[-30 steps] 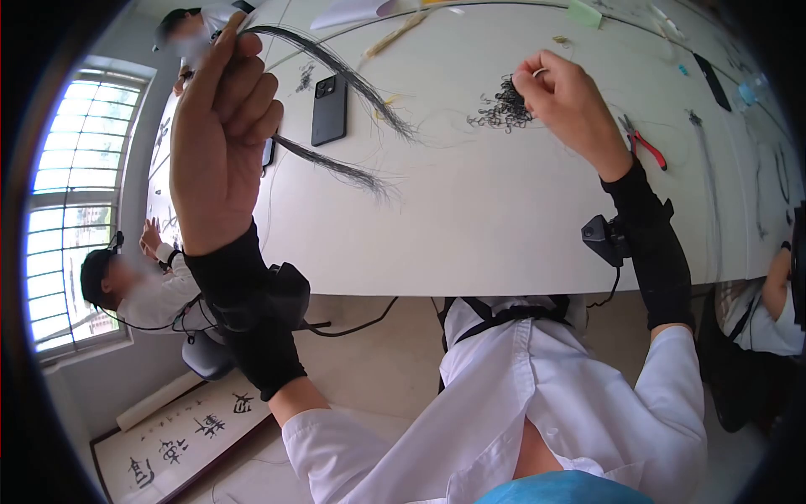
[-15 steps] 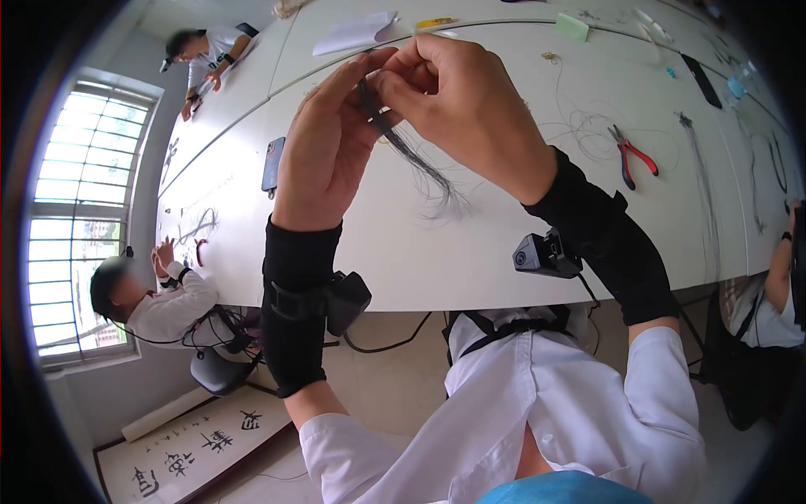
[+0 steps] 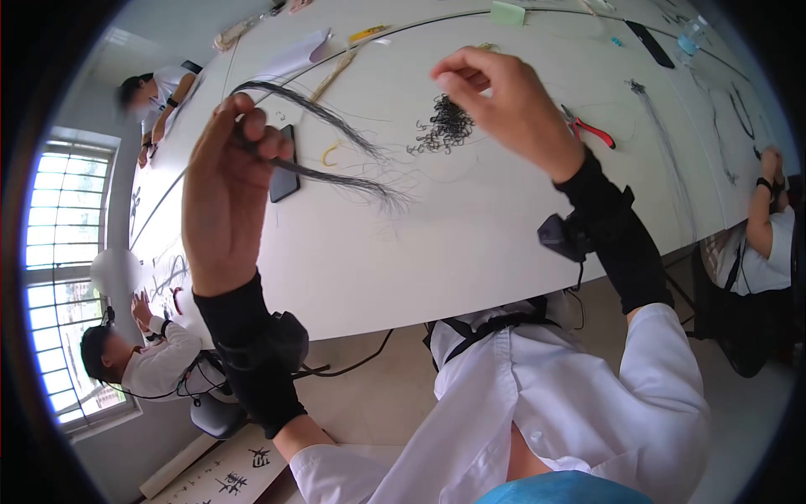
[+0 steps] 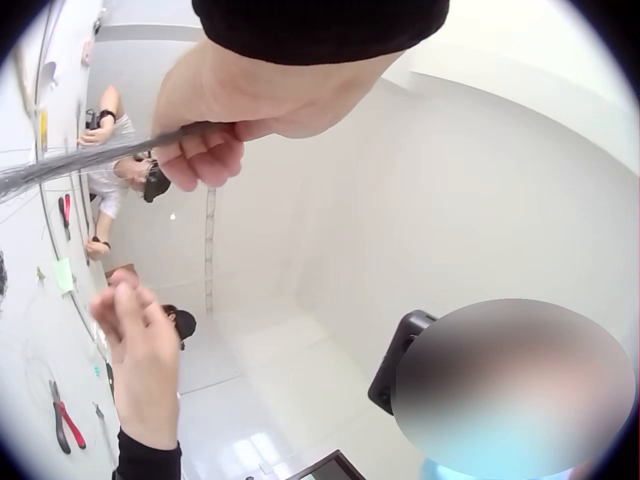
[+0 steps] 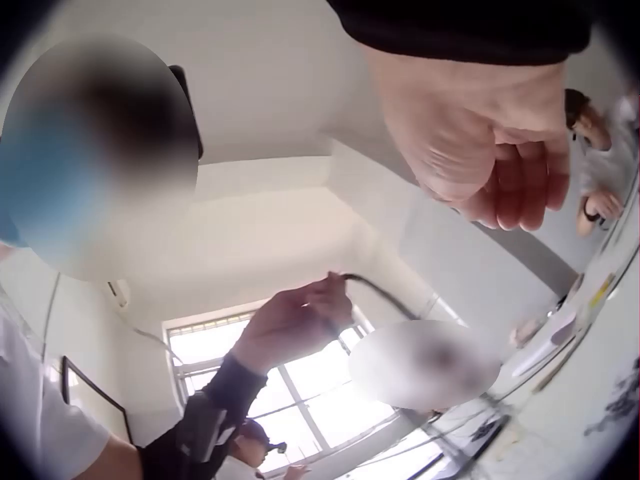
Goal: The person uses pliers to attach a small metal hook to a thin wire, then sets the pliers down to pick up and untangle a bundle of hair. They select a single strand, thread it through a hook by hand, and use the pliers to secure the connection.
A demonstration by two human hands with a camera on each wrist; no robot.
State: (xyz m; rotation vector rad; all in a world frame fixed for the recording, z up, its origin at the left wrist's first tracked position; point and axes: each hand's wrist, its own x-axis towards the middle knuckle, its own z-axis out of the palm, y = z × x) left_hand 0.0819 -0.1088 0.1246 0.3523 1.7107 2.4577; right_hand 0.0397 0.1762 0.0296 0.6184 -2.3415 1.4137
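Observation:
My left hand is raised over the left of the table and grips a bundle of thin dark strands between its curled fingers and thumb. One length arches out above the fingers and another runs out to the right, both with frayed, spread ends. The left wrist view shows the bundle stretching away from the fingertips. My right hand hovers beside a pile of small black hooks, its fingers loosely bent and nothing visible between them. In the right wrist view its fingers hang in a relaxed curve.
A dark phone lies behind the left hand. Red-handled pliers rest to the right of the pile, with a long bunch of strands farther right. Paper and a water bottle are toward the back. Other people sit around the table.
Half a second ago both hands met at the bundle. Now they are apart: the right has moved right to the hook pile, the left has shifted left, still holding the strands.

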